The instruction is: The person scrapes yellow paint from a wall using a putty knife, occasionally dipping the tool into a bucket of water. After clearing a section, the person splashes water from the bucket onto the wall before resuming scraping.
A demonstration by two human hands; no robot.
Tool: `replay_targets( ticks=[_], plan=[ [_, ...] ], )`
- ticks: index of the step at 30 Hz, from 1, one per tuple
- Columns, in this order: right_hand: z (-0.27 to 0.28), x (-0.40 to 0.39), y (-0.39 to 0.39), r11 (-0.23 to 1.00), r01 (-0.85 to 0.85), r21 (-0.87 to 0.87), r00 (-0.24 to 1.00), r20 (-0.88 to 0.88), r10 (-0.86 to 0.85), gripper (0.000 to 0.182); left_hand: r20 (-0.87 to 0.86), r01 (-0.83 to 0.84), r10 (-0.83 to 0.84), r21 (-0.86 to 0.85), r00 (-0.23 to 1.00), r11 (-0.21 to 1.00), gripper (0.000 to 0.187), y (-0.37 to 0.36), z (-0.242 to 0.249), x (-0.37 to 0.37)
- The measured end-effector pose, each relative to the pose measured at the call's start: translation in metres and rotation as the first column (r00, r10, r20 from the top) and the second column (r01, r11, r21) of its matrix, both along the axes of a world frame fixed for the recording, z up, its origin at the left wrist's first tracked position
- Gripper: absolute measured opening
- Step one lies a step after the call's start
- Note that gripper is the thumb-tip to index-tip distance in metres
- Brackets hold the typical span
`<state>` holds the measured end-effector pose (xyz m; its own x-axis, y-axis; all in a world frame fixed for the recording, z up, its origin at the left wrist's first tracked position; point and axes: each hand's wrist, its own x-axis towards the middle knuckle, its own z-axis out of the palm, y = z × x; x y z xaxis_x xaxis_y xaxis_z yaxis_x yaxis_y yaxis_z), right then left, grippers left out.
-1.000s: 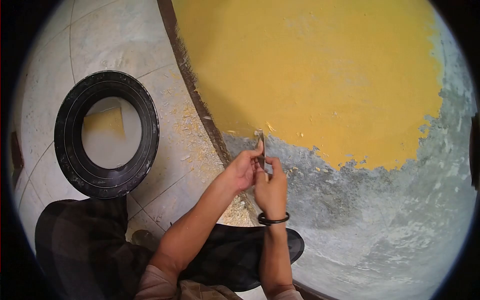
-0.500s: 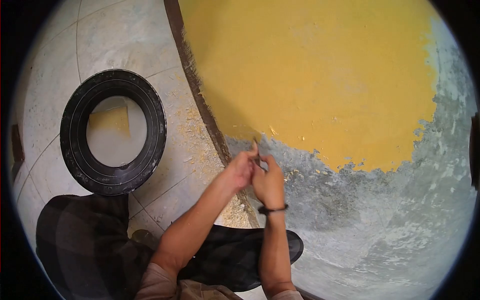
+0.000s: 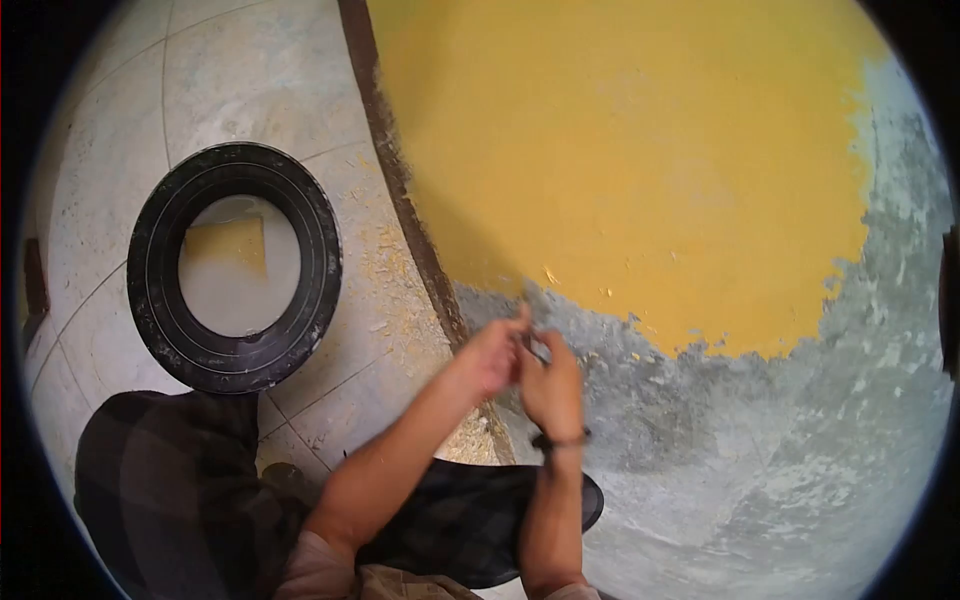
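My right hand (image 3: 552,385), with a dark band on its wrist, is closed around a thin dark scraper (image 3: 538,347), mostly hidden by the fingers. Close against it, my left hand (image 3: 493,360) is closed at the same tool, one finger pointing up along it. Both are slightly blurred. The hands are at the lower left edge of the yellow paint (image 3: 620,180) on the wall, where bare grey wall (image 3: 680,400) begins. Loose yellow flakes cling along that ragged paint edge.
A black bucket (image 3: 155,265) stands on the tiled floor (image 3: 260,70) at left, holding cloudy liquid and a yellow square piece (image 3: 235,245). Paint flakes (image 3: 395,275) litter the floor beside the brown strip (image 3: 405,205) along the wall's base. My dark-clothed legs (image 3: 170,480) are below.
Both hands have shifted slightly down and right in view with the scraper, away from the paint edge. The whole view has also shifted slightly.
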<state>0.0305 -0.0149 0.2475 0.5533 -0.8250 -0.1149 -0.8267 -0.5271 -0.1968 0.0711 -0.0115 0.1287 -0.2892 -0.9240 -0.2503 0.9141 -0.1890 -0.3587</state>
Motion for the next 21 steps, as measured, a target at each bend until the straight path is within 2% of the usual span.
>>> replay_targets(
  ticks=[2, 4, 5, 6, 7, 9, 10, 12, 13, 15, 16, 17, 18, 19, 21],
  plan=[
    [0.044, 0.0, 0.015, 0.972, 0.226, 0.064, 0.974, -0.017, -0.225, 0.021, -0.003, -0.008, 0.008, 0.025, 1.0, 1.0, 0.034, 0.001, 0.032, -0.003],
    [0.043, 0.004, 0.006, 0.968, 0.229, 0.105, 0.973, -0.008, -0.229, 0.023, 0.044, 0.065, -0.065, -0.017, 0.997, 0.998, 0.029, -0.001, 0.049, -0.004],
    [0.044, 0.005, 0.005, 0.958, 0.253, 0.137, 0.967, 0.003, -0.256, 0.024, 0.041, 0.079, -0.078, -0.015, 0.996, 0.997, 0.029, 0.0, 0.043, -0.002],
    [0.03, 0.018, 0.004, 0.997, 0.07, 0.04, 0.997, -0.013, -0.07, 0.025, 0.048, -0.007, 0.004, 0.052, 0.999, 0.999, 0.032, -0.002, 0.03, 0.007],
    [0.008, 0.034, 0.001, 0.993, 0.102, 0.051, 0.994, -0.045, -0.1, 0.025, 0.064, -0.099, 0.092, 0.114, 0.994, 0.989, 0.036, -0.003, 0.015, 0.016],
    [-0.046, 0.034, 0.0, 0.984, 0.148, 0.099, 0.988, -0.057, -0.143, 0.027, -0.009, -0.042, 0.043, 0.085, 0.999, 0.996, 0.037, -0.008, -0.048, 0.019],
    [-0.065, 0.031, -0.006, 0.979, 0.157, 0.133, 0.988, -0.029, -0.154, 0.028, 0.002, -0.048, 0.048, 0.07, 0.999, 0.996, 0.037, -0.004, -0.056, 0.021],
    [-0.055, 0.021, -0.003, 0.981, 0.155, 0.117, 0.988, -0.038, -0.152, 0.028, 0.003, 0.037, -0.037, 0.044, 0.999, 0.998, 0.037, 0.007, -0.06, 0.011],
    [-0.048, 0.016, 0.004, 0.98, 0.165, 0.115, 0.986, -0.059, -0.159, 0.028, 0.005, 0.04, -0.04, 0.036, 0.999, 0.999, 0.037, 0.009, -0.042, 0.008],
    [0.004, 0.005, 0.013, 0.995, 0.089, 0.048, 0.996, -0.021, -0.088, 0.028, 0.034, 0.02, -0.026, 0.159, 0.999, 0.987, 0.034, 0.005, 0.004, 0.0],
    [0.028, 0.0, 0.018, 0.983, 0.155, 0.1, 0.984, 0.073, -0.163, 0.027, 0.032, 0.014, -0.02, 0.16, 0.999, 0.987, 0.034, 0.004, 0.026, 0.001],
    [0.043, -0.003, 0.022, 0.964, 0.215, 0.159, 0.957, 0.162, -0.24, 0.026, 0.11, 0.021, -0.03, 0.084, 0.993, 0.996, 0.034, 0.003, 0.047, 0.003],
    [0.046, 0.001, 0.022, 0.964, 0.21, 0.161, 0.959, 0.16, -0.236, 0.026, 0.189, 0.034, -0.035, 0.011, 0.981, 0.999, 0.034, 0.002, 0.056, 0.004],
    [0.048, 0.004, 0.021, 0.965, 0.224, 0.136, 0.962, 0.129, -0.242, 0.024, 0.19, 0.036, -0.038, 0.012, 0.981, 0.999, 0.034, -0.002, 0.05, 0.003],
    [0.042, 0.013, 0.026, 0.958, 0.266, 0.11, 0.955, 0.104, -0.277, 0.021, 0.162, -0.024, 0.039, -0.097, 0.986, 0.995, 0.04, -0.008, 0.033, 0.003]
  ],
)
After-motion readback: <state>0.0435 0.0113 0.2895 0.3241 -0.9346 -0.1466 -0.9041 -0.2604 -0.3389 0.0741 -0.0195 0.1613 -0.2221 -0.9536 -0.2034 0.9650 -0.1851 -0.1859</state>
